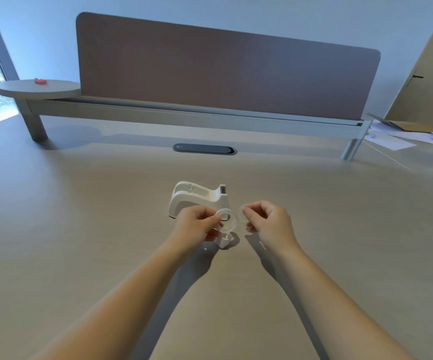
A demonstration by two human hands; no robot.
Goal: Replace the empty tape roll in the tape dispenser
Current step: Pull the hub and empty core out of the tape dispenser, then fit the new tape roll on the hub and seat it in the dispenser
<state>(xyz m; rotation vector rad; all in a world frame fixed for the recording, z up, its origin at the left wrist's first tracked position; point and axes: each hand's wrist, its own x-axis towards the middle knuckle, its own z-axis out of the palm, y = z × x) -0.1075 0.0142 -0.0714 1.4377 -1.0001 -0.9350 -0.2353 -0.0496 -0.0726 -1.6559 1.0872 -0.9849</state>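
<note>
A: What is the biggest thing in front of you?

B: The desk (85,209), pale wood, filling the view. At twelve o'clock stands your brown screen (223,71) on its grey rail, with a dark cable slot (204,148) just before it. At ten o'clock a round shelf (38,87) carries something small and red, too small to name. At two o'clock you have loose papers (397,141) and a leaning cardboard sheet (428,68).

A: And the dispenser?

B: The white dispenser (200,198) sits on the desk at centre, just beyond your hands, cutter end toward three o'clock. Its cradle looks bare.

A: Your hands?

B: Your left hand (197,224) is at the dispenser's six o'clock, fingers narrowed onto a clear roll (226,221), which it holds by the rim, off the desk. Your right hand (270,222) is at three o'clock from that roll, near it but apart, fingers curled close around a second clear ring (244,213). Whether that is a core or a full roll, you cannot tell.

A: Anything smaller?

B: A little white piece (224,242) lies on the desk at six o'clock beneath the roll, between your wrists. Its kind is unclear.
</note>
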